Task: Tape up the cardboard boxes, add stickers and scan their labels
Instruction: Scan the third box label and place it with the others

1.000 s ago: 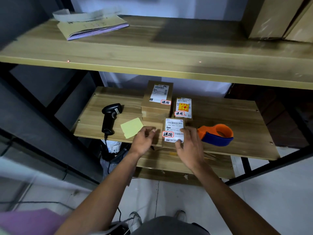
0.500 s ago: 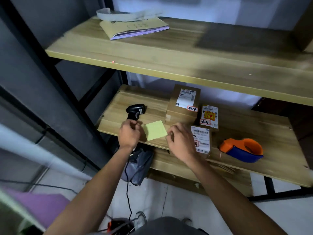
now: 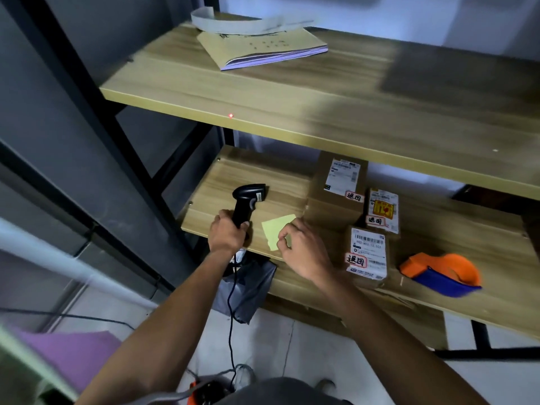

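My left hand (image 3: 226,233) grips the handle of the black barcode scanner (image 3: 248,200), which stands on the lower wooden shelf (image 3: 222,182). My right hand (image 3: 304,249) rests over the near corner of a yellow sticker sheet (image 3: 276,229), fingers curled at its edge. Three cardboard boxes with white labels and red-framed stickers sit to the right: a large one (image 3: 336,194) at the back, a small one (image 3: 382,211) beside it, and a near one (image 3: 368,255) by my right wrist.
An orange and blue tape dispenser (image 3: 441,273) lies right of the near box. The upper shelf (image 3: 321,103) overhangs, carrying a notebook (image 3: 263,46) and a red laser dot (image 3: 230,115). The scanner's cable (image 3: 230,302) hangs down past a grey bag (image 3: 248,287).
Both hands left the near box and moved left. My left hand closed around the scanner's handle; my right hand came onto the yellow sheet. The view swung left.
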{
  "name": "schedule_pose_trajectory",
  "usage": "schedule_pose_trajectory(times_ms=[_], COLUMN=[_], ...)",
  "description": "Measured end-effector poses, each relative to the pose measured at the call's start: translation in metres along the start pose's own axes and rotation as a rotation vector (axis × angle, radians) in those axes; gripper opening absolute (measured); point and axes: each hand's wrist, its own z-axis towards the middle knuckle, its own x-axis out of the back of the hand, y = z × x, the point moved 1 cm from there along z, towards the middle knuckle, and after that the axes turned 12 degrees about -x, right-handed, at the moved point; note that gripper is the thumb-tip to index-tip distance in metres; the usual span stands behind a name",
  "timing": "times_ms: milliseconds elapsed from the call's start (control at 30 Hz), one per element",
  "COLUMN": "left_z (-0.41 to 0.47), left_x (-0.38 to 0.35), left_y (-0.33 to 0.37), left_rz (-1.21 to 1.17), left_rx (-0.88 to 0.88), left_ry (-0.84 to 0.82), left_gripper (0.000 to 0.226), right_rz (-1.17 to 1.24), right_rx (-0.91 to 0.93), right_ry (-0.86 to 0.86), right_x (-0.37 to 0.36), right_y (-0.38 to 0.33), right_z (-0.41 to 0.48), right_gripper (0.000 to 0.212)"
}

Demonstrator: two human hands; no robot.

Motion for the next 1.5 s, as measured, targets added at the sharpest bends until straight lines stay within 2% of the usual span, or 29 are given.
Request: schedule_pose_trajectory(times_ms=[200, 400, 567, 767, 967, 1067, 1200, 1267, 1367, 1500], left_z=[0.015, 0.018, 0.009, -0.029, -0.060, -0.076, -0.096, -0.110, -0.131, -0.142], left_x=[0.000, -0.005, -0.002, 0.010, 0.005, -0.005, -0.017, -0.021, -0.027, -0.039], left_y=[-0.006, -0.010, -0.009, 0.019, 0.063, 0.088, 0.112, 0.126, 0.144, 0.153], left_rz=[-0.034, -0.023, -0.096, -0.195, -0.411, -0.448, -0.470, -0.484, -0.462, -0.375], left_rx=[0.051, 0.053, 0.056, -0.006, -0.042, -0.083, -0.162, -0.232, -0.326, -0.492], left_ry=[-0.088, -0.173, -0.193, -0.104, -0.076, -0.110, -0.137, -0.159, -0.270, -0.292], left_gripper=[0.047, 0.027, 0.042, 0.042, 0.040, 0.036, 0.029, 0.029, 0.040, 0.049], right_rz=[-0.007, 0.006, 0.026, 0.177, 0.445, 0.583, 0.862, 0.963, 1.009, 0.988], right_rx=[-0.042, -0.044, -0.049, -0.124, -0.254, -0.314, -0.403, -0.478, -0.495, -0.521], right_ry=[-0.031, -0.043, -0.021, -0.151, -0.259, -0.259, -0.222, -0.196, -0.150, -0.090], right_x=[-0.001, 0.001, 0.007, 0.017, 0.028, 0.033, 0.041, 0.050, 0.057, 0.065], right_y=[0.000, 0.001, 0.001, 0.004, 0.009, 0.013, 0.021, 0.028, 0.041, 0.053], right_z=[0.001, -0.007, -0.014, -0.022, -0.033, -0.037, -0.042, -0.048, -0.053, -0.060], right_gripper=[0.017, 0.017, 0.016, 0.020, 0.040, 0.038, 0.024, 0.026, 0.043, 0.042])
